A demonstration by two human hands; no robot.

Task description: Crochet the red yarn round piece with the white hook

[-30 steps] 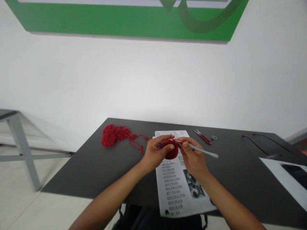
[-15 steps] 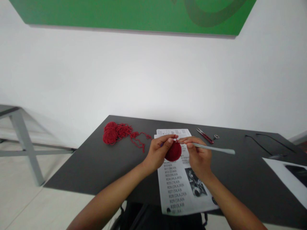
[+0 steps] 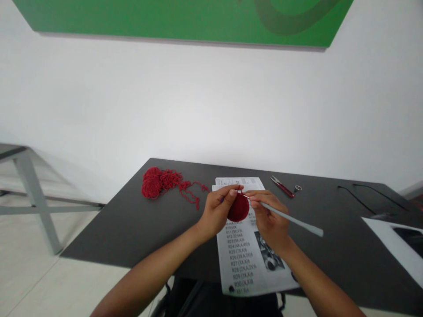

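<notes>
Between my hands is a round red crochet piece [image 3: 238, 208], held above a printed pattern sheet [image 3: 236, 259]. My left hand [image 3: 216, 207] pinches its upper left edge, and a strand of red yarn rises over the index finger. In my right hand [image 3: 269, 215] is a crochet hook [image 3: 294, 220] with a pale grey handle, gripped like a pen. Its thin metal tip meets the top edge of the piece; whether it sits in a stitch I cannot tell. A red yarn ball [image 3: 152, 182] with a tangled loose strand lies left of my hands.
Small red-handled thread snips [image 3: 282, 186] with a ring lie on the dark table [image 3: 132, 233], behind my right hand. Glasses [image 3: 373, 200] and a white sheet [image 3: 393, 246] with a dark picture are at the right. A white wall stands behind the table.
The crochet hook has tilted, its handle end swinging down towards me. My right hand has turned with it and shifted slightly left. My left hand stays nearly in place.
</notes>
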